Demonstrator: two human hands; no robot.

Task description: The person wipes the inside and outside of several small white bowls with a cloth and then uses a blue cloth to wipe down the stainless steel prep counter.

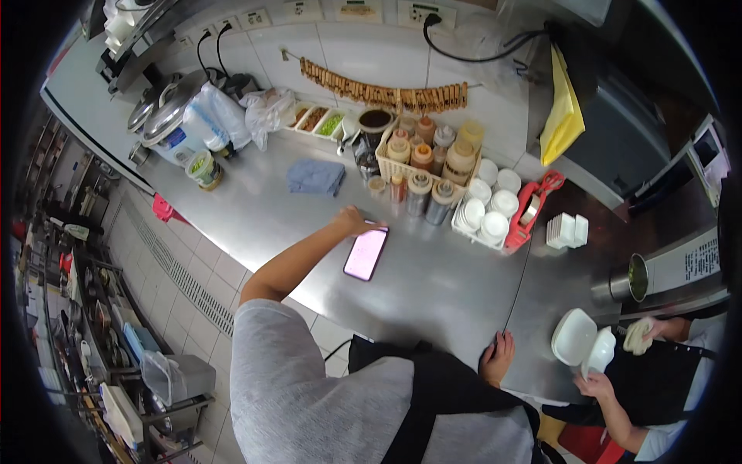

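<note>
A smartphone (pixel 366 253) with a bright pinkish-white screen lies flat on the steel counter (pixel 452 272) before me. My left hand (pixel 351 221) reaches to its top end, one digit extended over the upper edge of the screen. The other fingers of that hand are bent and partly blurred. On the counter's near edge, at lower right, rests my right hand (pixel 499 356), with its fingers over the rim. Something dark beside its thumb is too small to identify. A folded blue cloth (pixel 316 177) lies beyond my left hand.
Sauce bottles fill a beige basket (pixel 385 164) by the wall. White lidded cups (pixel 495 225) stand beside a red tape dispenser (pixel 522 223). At right, a co-worker's hand (pixel 596 384) holds a white foam container (pixel 600 351). Several small white dishes (pixel 561 231) and a steel pot (pixel 629 284) stand nearby.
</note>
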